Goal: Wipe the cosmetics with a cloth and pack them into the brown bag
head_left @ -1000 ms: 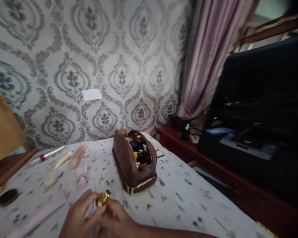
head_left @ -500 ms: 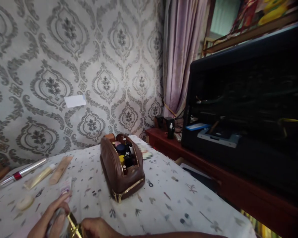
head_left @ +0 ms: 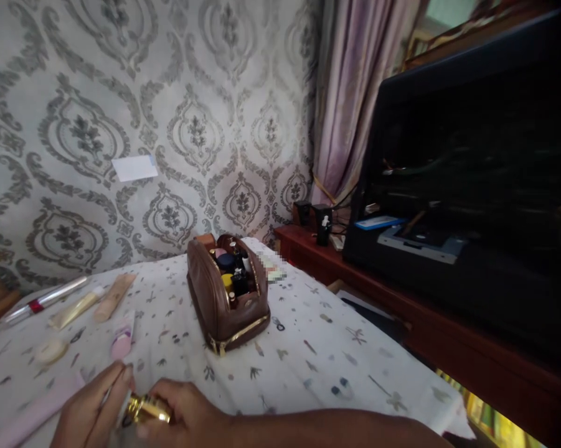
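Observation:
At the lower left, my left hand is closed around the body of a small bottle, which its fingers mostly hide. My right hand grips the bottle's shiny gold cap between thumb and fingers, the two hands close together. Just beyond them lies a pink-capped tube. A long pale pink item is on the cloth beside my left hand. Farther ahead stands an open brown makeup bag, filled with several small bottles and jars.
A patterned cloth covers the table. On its left lie a round cream-coloured disc, a yellowish tube, a beige tube and a silver stick with a red band. To the right, a large black screen stands on a red-brown desk.
The view has tipped slightly downward. The gold cap has turned from tilted to nearly level, and my right hand now wraps over it. The pink-capped tube is no longer covered by my left hand.

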A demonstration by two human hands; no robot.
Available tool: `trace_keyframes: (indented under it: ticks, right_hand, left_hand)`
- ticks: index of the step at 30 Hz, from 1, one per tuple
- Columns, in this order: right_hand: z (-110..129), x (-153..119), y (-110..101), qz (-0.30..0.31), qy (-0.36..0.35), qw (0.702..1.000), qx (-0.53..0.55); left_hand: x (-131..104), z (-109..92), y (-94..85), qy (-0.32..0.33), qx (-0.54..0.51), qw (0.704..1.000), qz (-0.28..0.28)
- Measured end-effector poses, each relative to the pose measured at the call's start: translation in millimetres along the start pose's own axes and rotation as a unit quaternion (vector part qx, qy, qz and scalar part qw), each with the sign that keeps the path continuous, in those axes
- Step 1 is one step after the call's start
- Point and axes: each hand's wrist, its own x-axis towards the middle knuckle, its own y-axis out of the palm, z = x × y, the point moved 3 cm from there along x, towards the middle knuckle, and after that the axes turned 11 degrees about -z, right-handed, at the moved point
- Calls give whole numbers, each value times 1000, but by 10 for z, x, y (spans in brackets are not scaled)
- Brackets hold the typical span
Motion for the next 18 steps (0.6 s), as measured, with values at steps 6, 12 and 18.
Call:
trace_keyframes:
  ticks: [6,12,18]
  right_hand:
    - [158,-22,-4,-83,-116,989,-31]
    - [69,45,-19,-89,-83,993,11]
    - [55,51,-31,-104,-16,993,62]
  left_hand:
    - [76,-228,15,-42,0,999,16]
    - [139,-87,-13,-114,-70,990,44]
    - [206,-64,-100,-95,-166,971,145]
